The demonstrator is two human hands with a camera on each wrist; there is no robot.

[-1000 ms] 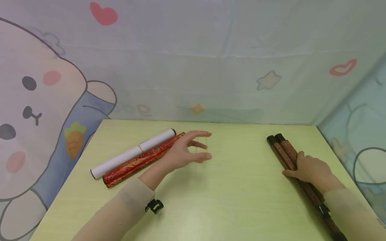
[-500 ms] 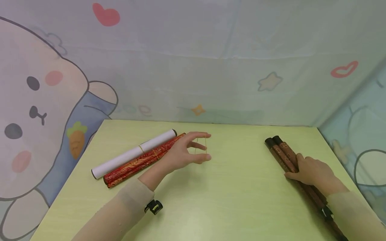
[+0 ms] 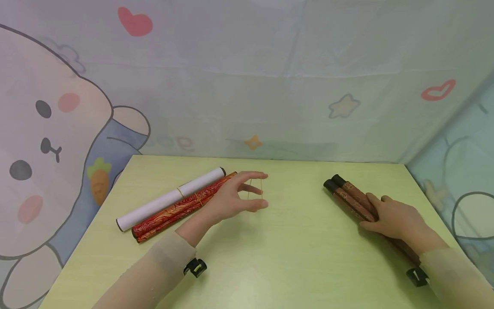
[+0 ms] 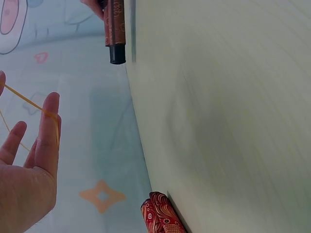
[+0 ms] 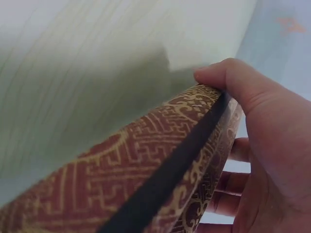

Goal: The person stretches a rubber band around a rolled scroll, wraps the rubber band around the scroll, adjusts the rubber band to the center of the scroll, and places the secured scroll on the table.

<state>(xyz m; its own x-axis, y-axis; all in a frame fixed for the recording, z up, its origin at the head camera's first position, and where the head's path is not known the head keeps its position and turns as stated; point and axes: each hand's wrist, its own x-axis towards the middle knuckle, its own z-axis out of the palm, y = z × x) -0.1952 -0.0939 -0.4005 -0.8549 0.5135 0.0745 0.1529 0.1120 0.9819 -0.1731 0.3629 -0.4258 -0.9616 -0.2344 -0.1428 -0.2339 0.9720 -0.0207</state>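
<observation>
Near the red scrolls (image 3: 166, 217): splayed left hand (image 3: 227, 199) stretching a rubber band (image 3: 262, 187), which could slip if fingers relax; farther right, right hand (image 3: 397, 219) grasping brown scrolls (image 3: 347, 201).

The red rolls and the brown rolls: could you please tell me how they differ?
The red rolls lie on the table; the brown rolls are held by the right hand. A yellow band crosses the red rolls; none shows on the brown rolls. The red rolls look brighter, with swirls; the brown rolls are darker. Both are patterned pairs.
</observation>
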